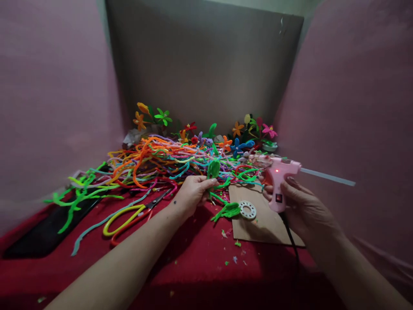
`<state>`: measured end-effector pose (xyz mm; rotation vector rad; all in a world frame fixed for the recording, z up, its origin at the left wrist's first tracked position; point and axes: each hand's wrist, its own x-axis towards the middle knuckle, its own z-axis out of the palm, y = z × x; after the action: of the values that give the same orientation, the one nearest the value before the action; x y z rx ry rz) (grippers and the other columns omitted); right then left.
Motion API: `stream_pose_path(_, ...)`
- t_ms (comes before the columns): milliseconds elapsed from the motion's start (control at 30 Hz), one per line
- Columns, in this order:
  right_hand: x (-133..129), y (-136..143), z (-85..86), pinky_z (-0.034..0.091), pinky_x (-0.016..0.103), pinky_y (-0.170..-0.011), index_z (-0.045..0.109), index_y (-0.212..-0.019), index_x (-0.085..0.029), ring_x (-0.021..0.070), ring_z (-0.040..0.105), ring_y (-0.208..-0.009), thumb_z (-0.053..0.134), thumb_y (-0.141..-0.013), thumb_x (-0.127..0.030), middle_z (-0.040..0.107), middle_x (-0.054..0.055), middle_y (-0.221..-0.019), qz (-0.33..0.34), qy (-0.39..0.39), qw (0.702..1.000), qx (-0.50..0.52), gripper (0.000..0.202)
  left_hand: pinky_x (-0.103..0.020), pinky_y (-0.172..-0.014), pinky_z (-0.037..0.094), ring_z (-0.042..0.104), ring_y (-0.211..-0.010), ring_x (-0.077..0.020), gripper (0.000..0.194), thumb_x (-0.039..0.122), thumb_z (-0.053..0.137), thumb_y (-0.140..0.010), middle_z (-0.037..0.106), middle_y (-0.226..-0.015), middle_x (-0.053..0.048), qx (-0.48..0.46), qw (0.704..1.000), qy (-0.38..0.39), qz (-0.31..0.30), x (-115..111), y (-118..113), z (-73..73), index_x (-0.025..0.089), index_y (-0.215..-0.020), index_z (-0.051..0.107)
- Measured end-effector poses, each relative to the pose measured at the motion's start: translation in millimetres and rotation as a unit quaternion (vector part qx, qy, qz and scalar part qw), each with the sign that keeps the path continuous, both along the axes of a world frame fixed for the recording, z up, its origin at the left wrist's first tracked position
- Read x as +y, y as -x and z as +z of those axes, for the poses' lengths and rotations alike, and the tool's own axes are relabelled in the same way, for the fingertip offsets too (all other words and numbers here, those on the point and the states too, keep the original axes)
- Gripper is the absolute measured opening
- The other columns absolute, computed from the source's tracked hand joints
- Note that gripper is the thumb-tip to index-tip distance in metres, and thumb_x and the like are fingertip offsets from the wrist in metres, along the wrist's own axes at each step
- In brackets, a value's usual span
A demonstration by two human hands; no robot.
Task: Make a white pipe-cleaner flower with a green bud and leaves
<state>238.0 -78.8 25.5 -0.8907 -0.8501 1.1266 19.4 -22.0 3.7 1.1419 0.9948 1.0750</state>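
Observation:
In the middle of the head view, my left hand pinches a green pipe-cleaner leaf that stands up above the fingertips. Green stems stick out to the right of that hand. Below them lies another green leaf, close to a white ring with holes. My right hand is wrapped round the handle of a pink glue gun. Its red light is lit and its nozzle points left, toward the pile. A clear glue stick juts from its back, and a black cord hangs below.
A tangled heap of coloured pipe cleaners covers the back of the red cloth. Scissors with yellow and red handles lie at left, near a black flat object. A brown board lies under the ring. Pipe-cleaner flowers stand behind.

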Motion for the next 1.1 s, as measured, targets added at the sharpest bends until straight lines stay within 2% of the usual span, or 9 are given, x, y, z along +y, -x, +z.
stream_pose_path(167, 21, 24, 13.6, 0.054, 0.034, -0.056, 0.06, -0.081, -0.021, 0.0187, 0.062, -0.059, 0.073, -0.06, -0.025, 0.065, 0.003, -0.07, 0.094, 0.044, 0.993, 0.056, 0.025, -0.019, -0.035, 0.013, 0.023, -0.03, -0.002, 0.022, 0.033, 0.066, -0.067, 0.032, -0.036, 0.009, -0.029, 0.999, -0.018, 0.031, 8, 5, -4.7, 0.012, -0.066, 0.06)
stream_pose_path(267, 38, 34, 26.2, 0.054, 0.031, -0.058, 0.06, -0.08, -0.019, 0.0168, 0.061, -0.06, 0.071, -0.06, -0.025, 0.064, 0.003, -0.07, 0.118, 0.04, 0.99, 0.066, 0.024, -0.018, -0.034, 0.013, 0.022, -0.03, -0.0021, 0.023, 0.035, 0.065, -0.067, 0.031, -0.035, 0.01, -0.049, 0.997, -0.018, 0.048, 13, 8, -7.2, 0.012, -0.066, 0.06)
stream_pose_path(333, 49, 41, 27.7, 0.054, 0.029, -0.06, 0.06, -0.08, -0.019, 0.0148, 0.06, -0.061, 0.069, -0.062, -0.026, 0.064, 0.003, -0.07, 0.127, 0.022, 0.989, 0.071, 0.022, -0.018, -0.034, 0.011, 0.02, -0.028, -0.002, 0.023, 0.035, 0.064, -0.068, 0.028, -0.034, 0.011, -0.06, 0.997, -0.012, 0.057, 15, 10, -7.3, 0.012, -0.068, 0.06)
stream_pose_path(467, 61, 51, 7.8, 0.052, 0.028, -0.06, 0.06, -0.079, -0.018, 0.0129, 0.057, -0.06, 0.068, -0.066, -0.03, 0.062, 0.001, -0.071, 0.187, -0.027, 0.98, 0.07, 0.02, -0.017, -0.033, 0.012, 0.021, -0.028, -0.0019, 0.022, 0.034, 0.063, -0.069, 0.028, -0.034, 0.011, -0.074, 0.996, 0.0, 0.059, 16, 12, -5.9, 0.013, -0.067, 0.059)
stream_pose_path(567, 63, 50, -11.3, 0.047, 0.024, -0.053, 0.06, -0.074, -0.017, 0.0114, 0.055, -0.054, 0.069, -0.067, -0.029, 0.06, 0.0, -0.064, 0.178, -0.055, 0.982, 0.032, 0.016, -0.017, -0.033, 0.012, 0.021, -0.028, -0.0021, 0.02, 0.032, 0.061, -0.071, 0.029, -0.033, 0.01, -0.076, 0.995, 0.008, 0.06, 17, 12, -6.2, 0.013, -0.065, 0.058)
stream_pose_path(633, 64, 46, -18.5, 0.045, 0.023, -0.052, 0.062, -0.076, -0.016, 0.0125, 0.057, -0.054, 0.069, -0.068, -0.03, 0.062, 0.001, -0.065, 0.168, -0.063, 0.984, 0.006, 0.017, -0.017, -0.032, 0.011, 0.02, -0.028, -0.0023, 0.019, 0.031, 0.061, -0.071, 0.03, -0.033, 0.01, -0.077, 0.995, 0.012, 0.063, 18, 11, -7.0, 0.013, -0.065, 0.057)
stream_pose_path(767, 63, 41, -24.1, 0.045, 0.025, -0.054, 0.064, -0.081, -0.018, 0.0149, 0.06, -0.057, 0.067, -0.071, -0.033, 0.067, 0.003, -0.072, 0.174, -0.066, 0.982, -0.027, 0.018, -0.017, -0.032, 0.011, 0.021, -0.028, -0.0022, 0.019, 0.031, 0.062, -0.071, 0.03, -0.034, 0.01, -0.077, 0.995, 0.016, 0.068, 20, 12, -8.7, 0.014, -0.065, 0.056)
stream_pose_path(967, 60, 39, -30.2, 0.04, 0.022, -0.054, 0.066, -0.087, -0.017, 0.0137, 0.056, -0.063, 0.06, -0.077, -0.038, 0.067, 0.005, -0.076, 0.169, -0.078, 0.966, -0.177, 0.024, -0.018, -0.033, 0.011, 0.02, -0.027, -0.0024, 0.018, 0.026, 0.057, -0.075, 0.03, -0.033, 0.01, -0.049, 0.995, 0.01, 0.082, 19, 12, -7.6, 0.016, -0.061, 0.051)
stream_pose_path(1100, 58, 38, -30.4, 0.039, 0.022, -0.053, 0.066, -0.086, -0.018, 0.0119, 0.051, -0.057, 0.062, -0.075, -0.039, 0.065, 0.003, -0.074, 0.154, -0.081, 0.965, -0.196, 0.023, -0.017, -0.033, 0.013, 0.022, -0.027, -0.0019, 0.023, 0.024, 0.057, -0.075, 0.031, -0.035, 0.01, -0.037, 0.995, 0.014, 0.094, 18, 9, -5.9, 0.016, -0.058, 0.046)
